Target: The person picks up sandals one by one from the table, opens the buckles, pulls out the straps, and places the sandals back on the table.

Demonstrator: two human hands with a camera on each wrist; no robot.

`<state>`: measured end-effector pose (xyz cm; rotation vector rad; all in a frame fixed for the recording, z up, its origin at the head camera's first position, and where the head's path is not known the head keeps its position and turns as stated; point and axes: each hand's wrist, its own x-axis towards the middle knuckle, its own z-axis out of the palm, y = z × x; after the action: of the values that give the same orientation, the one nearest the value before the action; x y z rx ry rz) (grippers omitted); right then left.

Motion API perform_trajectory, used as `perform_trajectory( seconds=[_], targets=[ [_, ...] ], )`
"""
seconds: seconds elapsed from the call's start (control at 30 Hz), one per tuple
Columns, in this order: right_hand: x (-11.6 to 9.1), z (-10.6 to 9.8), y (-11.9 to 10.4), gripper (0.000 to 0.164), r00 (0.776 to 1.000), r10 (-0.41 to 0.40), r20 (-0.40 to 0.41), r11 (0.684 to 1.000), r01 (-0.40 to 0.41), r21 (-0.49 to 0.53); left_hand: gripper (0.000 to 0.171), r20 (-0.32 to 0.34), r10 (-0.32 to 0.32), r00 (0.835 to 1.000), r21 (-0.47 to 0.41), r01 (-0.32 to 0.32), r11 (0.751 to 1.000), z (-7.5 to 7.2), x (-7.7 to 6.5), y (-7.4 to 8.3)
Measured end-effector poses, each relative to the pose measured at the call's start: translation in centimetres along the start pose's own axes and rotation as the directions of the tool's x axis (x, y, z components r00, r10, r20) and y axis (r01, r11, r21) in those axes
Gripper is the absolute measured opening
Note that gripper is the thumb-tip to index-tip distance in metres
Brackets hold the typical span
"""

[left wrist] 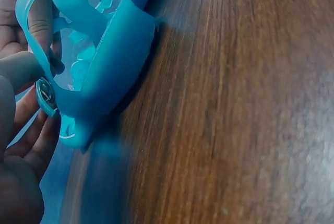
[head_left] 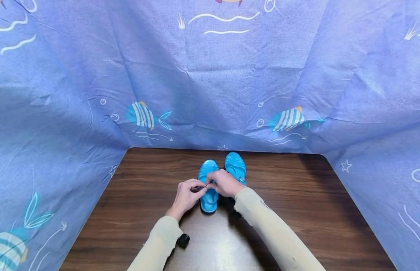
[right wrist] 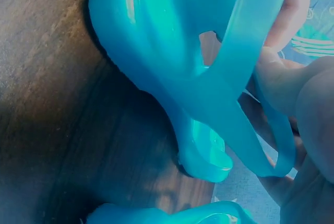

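Note:
A glossy blue jelly sandal (head_left: 210, 206) rests on the brown wooden table, its toe toward the far edge. Over its middle, the fingertips of my left hand (head_left: 185, 196) and right hand (head_left: 226, 183) meet at the ankle strap (right wrist: 255, 31). In the left wrist view, my left thumb and fingers pinch the strap around its small metal buckle (left wrist: 46, 96). My right thumb and fingers grip the strap in the right wrist view, partly hidden behind it. A matching sandal (head_left: 233, 160) lies just to the right, its heel end covered by my right hand and sleeve.
The wooden table (head_left: 145, 180) reaches back to a blue fabric sheet (head_left: 216, 94) with fish prints, which hangs behind and along both sides. Black wrist devices, one of them a black camera (head_left: 183, 240), sit under the cream sleeves.

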<state>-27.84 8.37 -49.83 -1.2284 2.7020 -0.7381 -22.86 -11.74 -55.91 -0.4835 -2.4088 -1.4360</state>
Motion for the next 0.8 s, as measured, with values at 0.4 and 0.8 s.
perform_trajectory(
  seconds=[0.4,0.8],
  targets=[
    [0.04,0.44,0.02,0.013,0.999,0.008,-0.033,1.0,-0.007,0.028,0.011,0.007,-0.022,1.0,-0.001,0.022,1.0,-0.23,-0.16,-0.12],
    [0.25,0.83,-0.36,0.013,0.999,0.013,-0.053,0.999,-0.011,0.036,0.01,-0.077,-0.015,0.997,0.045,0.018,0.999,-0.3,-0.3,-0.07]
  ],
)
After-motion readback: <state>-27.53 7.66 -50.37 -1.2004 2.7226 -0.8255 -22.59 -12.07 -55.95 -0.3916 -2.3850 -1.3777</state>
